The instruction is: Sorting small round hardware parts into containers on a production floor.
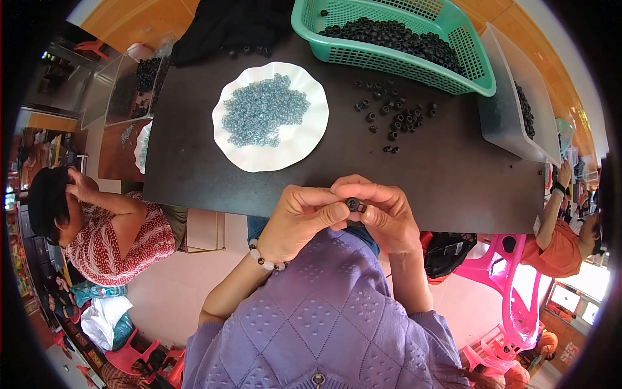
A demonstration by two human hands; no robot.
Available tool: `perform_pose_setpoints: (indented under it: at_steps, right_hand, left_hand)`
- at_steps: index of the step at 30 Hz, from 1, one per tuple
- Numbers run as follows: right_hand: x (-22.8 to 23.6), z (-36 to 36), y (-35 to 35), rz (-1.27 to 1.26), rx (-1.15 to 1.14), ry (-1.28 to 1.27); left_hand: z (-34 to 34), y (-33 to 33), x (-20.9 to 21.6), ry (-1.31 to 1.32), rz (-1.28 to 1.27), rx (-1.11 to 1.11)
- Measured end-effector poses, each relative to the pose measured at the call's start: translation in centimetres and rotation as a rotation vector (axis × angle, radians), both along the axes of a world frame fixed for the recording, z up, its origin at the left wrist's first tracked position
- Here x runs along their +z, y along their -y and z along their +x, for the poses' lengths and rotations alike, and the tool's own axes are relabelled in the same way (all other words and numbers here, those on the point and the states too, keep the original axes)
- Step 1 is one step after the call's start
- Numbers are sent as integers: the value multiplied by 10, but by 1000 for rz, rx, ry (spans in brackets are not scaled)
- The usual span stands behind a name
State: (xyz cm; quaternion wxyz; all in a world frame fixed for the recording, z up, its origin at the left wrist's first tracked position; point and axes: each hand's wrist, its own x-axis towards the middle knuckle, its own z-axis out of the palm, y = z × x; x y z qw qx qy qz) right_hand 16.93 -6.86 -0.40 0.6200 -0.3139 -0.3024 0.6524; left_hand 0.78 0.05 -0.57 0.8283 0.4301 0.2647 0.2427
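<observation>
A small black round piece (353,203) with a hollow-looking middle is pinched at the near edge of the table. Thumb and fingers of my left hand (303,217) close on it from one side. My right hand (389,219) grips it from the other, fingertips meeting those of the left. Part of the piece is hidden by the fingers. Beyond my hands, a white wavy-rimmed plate (249,160) bears a heap of small clear bluish pieces (265,113). Loose black pieces (408,120) like the one held lie scattered to the right of the plate.
A green perforated basket (395,70) of black pieces stands at the far side, beside a clear plastic bin (512,129). Black cloth (230,29) lies at the far left. One person (123,240) sits at left, another (557,246) at right, near a pink chair (502,269).
</observation>
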Motion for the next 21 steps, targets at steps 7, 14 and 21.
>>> perform_pose_setpoints:
  at_steps: [7,14,21]
  right_hand:
    - [8,2,1,34,37,81]
    - [6,-3,2,176,-71,380]
    - [4,-12,4,154,-91,377]
  left_hand:
    - [-7,-7,11,-30,29,-98]
    - [-8,-4,13,28,-28,-45]
    - [-12,-4,15,-7,-53,-44]
